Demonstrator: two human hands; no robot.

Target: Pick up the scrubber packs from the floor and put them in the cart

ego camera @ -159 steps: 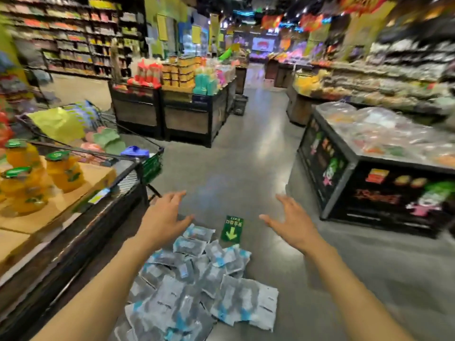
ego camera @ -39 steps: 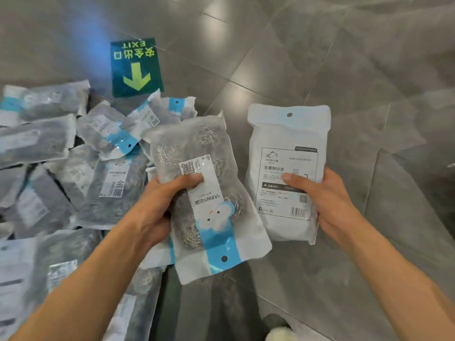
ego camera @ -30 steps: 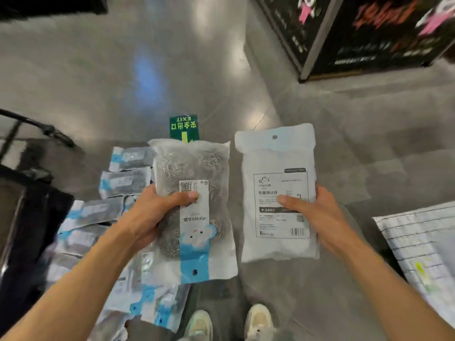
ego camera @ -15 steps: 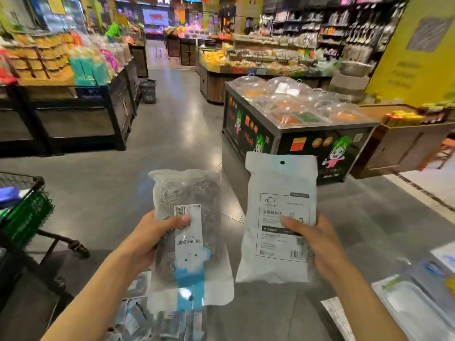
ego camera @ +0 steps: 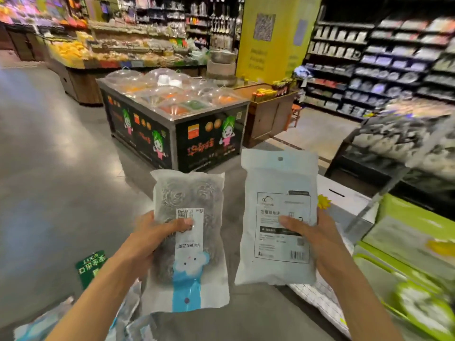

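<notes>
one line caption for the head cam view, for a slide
Left hand and right hand each hold a scrubber pack upright in a supermarket aisle.

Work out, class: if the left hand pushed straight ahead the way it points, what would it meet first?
Probably the black deli counter. The left hand, gripping a scrubber pack, has only bare floor before it, though depth is uncertain.

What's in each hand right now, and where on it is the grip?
Left hand grips a scrubber pack at mid-height, thumb on its label. Right hand grips a second pack, printed back showing, at its lower middle.
</notes>
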